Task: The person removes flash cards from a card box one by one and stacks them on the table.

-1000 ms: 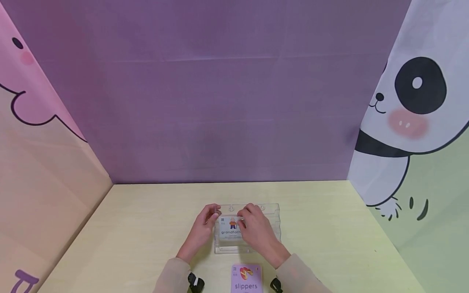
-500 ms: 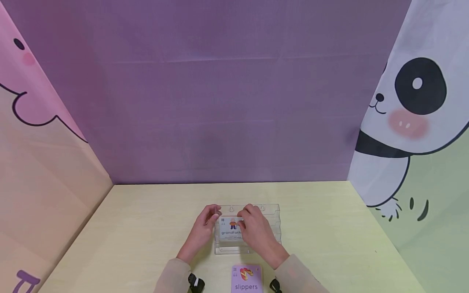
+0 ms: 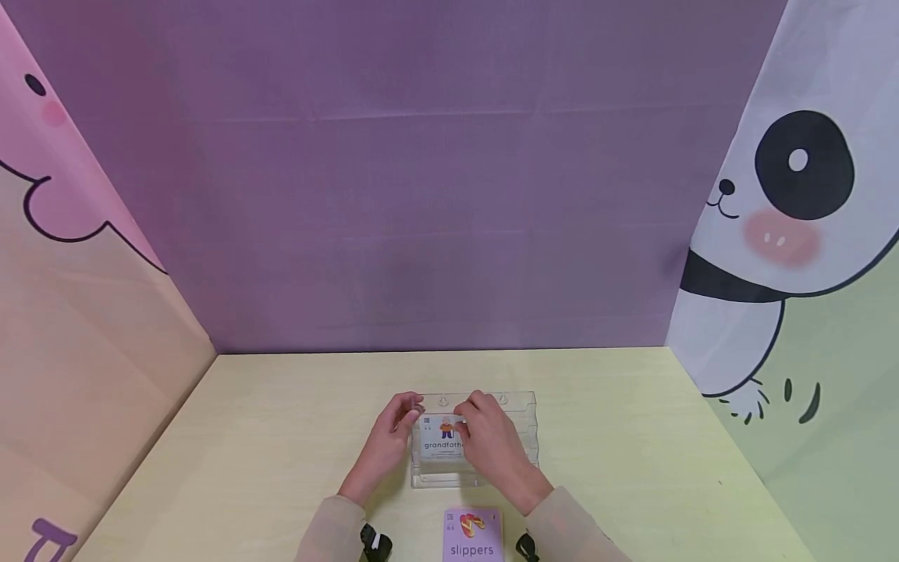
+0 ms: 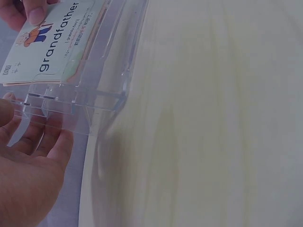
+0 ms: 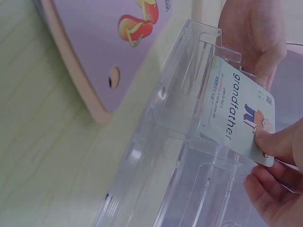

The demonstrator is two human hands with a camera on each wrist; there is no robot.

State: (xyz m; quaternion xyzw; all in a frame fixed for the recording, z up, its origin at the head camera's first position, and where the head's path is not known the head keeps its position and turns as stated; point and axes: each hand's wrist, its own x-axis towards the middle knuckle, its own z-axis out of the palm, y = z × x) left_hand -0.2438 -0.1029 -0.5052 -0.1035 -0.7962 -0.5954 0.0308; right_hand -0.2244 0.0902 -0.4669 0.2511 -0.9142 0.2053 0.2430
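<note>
A clear plastic tiered card holder (image 3: 449, 473) stands on the table in the head view. My left hand (image 3: 386, 443) grips its left side, with thumb and fingers round the clear edge in the left wrist view. A pale "grandfather" card (image 5: 236, 106) leans in the left part of the holder, its lower edge inside a clear slot. My right hand (image 3: 497, 446) pinches that card at its corner between thumb and fingers, as the right wrist view shows. In the left wrist view, edges of more cards show behind the front card (image 4: 52, 52).
A stack of purple cards with "slippers" (image 3: 472, 538) on top lies at the table's near side, in front of the holder. Black straps (image 3: 377, 544) show by the wrists. A purple backdrop (image 3: 435, 195) rises behind the pale wooden table (image 3: 281, 421), with printed side panels left and right.
</note>
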